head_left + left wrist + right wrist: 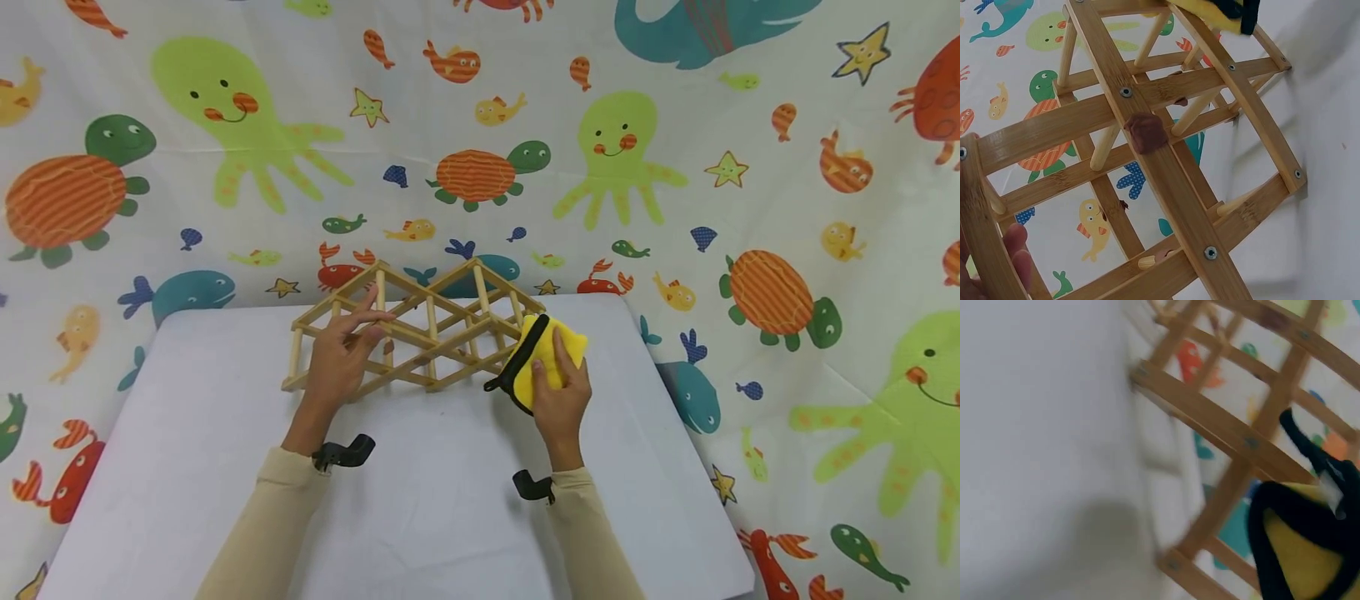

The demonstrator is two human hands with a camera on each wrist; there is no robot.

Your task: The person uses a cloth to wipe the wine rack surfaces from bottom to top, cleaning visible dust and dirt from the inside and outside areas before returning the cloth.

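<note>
A folding wooden lattice rack, made of crossed slats and round dowels, stands on the table. My left hand grips its left part, with fingertips showing behind a slat in the left wrist view. A dark brown smear sits on a slat near a screw, and smaller brown marks dot other slats. My right hand holds a yellow cloth with black edging against the rack's right end. In the right wrist view the black trim of the cloth overlaps the slats.
The rack stands near the back edge of a white-covered table. Behind and beside the table hangs a white curtain printed with sea animals. A small black camera mount is strapped to each wrist.
</note>
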